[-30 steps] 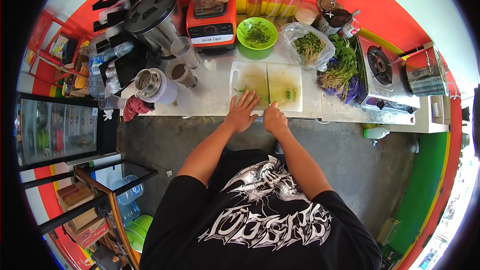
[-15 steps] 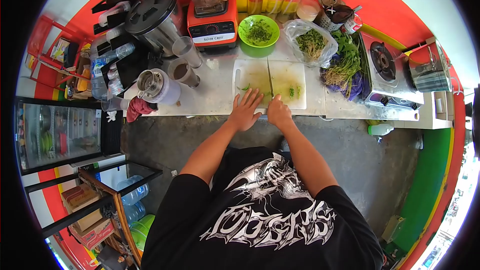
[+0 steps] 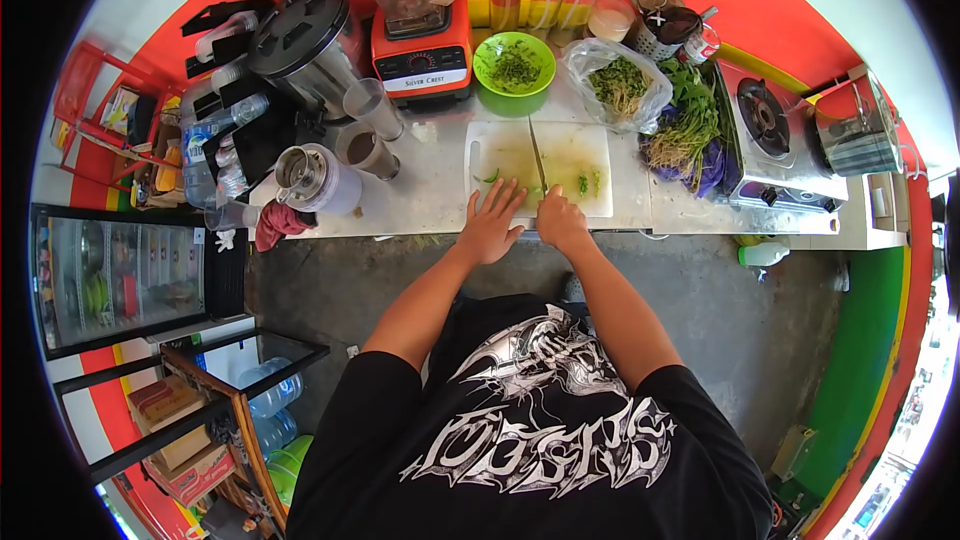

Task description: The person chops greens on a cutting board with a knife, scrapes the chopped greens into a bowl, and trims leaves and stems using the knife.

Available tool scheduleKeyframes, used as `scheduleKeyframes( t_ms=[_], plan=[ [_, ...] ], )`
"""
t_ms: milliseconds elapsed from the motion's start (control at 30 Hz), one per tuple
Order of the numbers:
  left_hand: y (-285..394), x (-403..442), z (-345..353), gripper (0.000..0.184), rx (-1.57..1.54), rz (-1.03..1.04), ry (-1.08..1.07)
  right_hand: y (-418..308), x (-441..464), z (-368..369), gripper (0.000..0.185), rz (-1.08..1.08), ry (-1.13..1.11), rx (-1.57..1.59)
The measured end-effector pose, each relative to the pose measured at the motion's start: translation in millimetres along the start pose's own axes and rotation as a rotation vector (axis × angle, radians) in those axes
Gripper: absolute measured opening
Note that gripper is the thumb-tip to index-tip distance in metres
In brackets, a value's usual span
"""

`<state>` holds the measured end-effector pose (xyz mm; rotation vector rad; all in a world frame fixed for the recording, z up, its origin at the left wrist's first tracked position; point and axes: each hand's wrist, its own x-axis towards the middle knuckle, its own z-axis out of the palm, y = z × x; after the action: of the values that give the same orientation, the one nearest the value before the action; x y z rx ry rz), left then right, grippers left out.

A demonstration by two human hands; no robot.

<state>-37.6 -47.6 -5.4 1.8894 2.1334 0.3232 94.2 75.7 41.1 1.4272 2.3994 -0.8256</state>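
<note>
My right hand [image 3: 562,217] is wrapped round the handle of a knife [image 3: 537,152], whose long blade points away from me across the white cutting board [image 3: 486,145]. On the board's left front part my left hand [image 3: 491,224] lies with its fingers spread, left of the blade. A small green piece [image 3: 491,177] shows just beyond its fingertips. Chopped green bits [image 3: 584,184] lie to the right of the knife. Whether anything is under my left fingers is hidden. Behind the board stands a green bowl [image 3: 514,100] with cut greens in it.
An orange blender [image 3: 423,52] and plastic cups [image 3: 373,108] stand at the back left. Right of the board are a plastic bag of greens [image 3: 620,90], loose leafy stems [image 3: 690,125] and a gas stove [image 3: 765,130]. A steel-topped jug [image 3: 318,180] stands near the front left edge.
The knife's tip has swung slightly to the left, with my right hand still round the handle. My left hand stays in nearly the same place. The whole view has shifted a little.
</note>
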Motion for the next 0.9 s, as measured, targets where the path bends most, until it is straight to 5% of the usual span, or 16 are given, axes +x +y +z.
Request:
scheduleKeyframes(
  t_ms=[900],
  plan=[
    [-0.4,0.7,0.9,0.072,-0.01,-0.001,-0.025,-9.3,-14.1,7.2,0.036,0.024,-0.057,-0.063]
  ],
)
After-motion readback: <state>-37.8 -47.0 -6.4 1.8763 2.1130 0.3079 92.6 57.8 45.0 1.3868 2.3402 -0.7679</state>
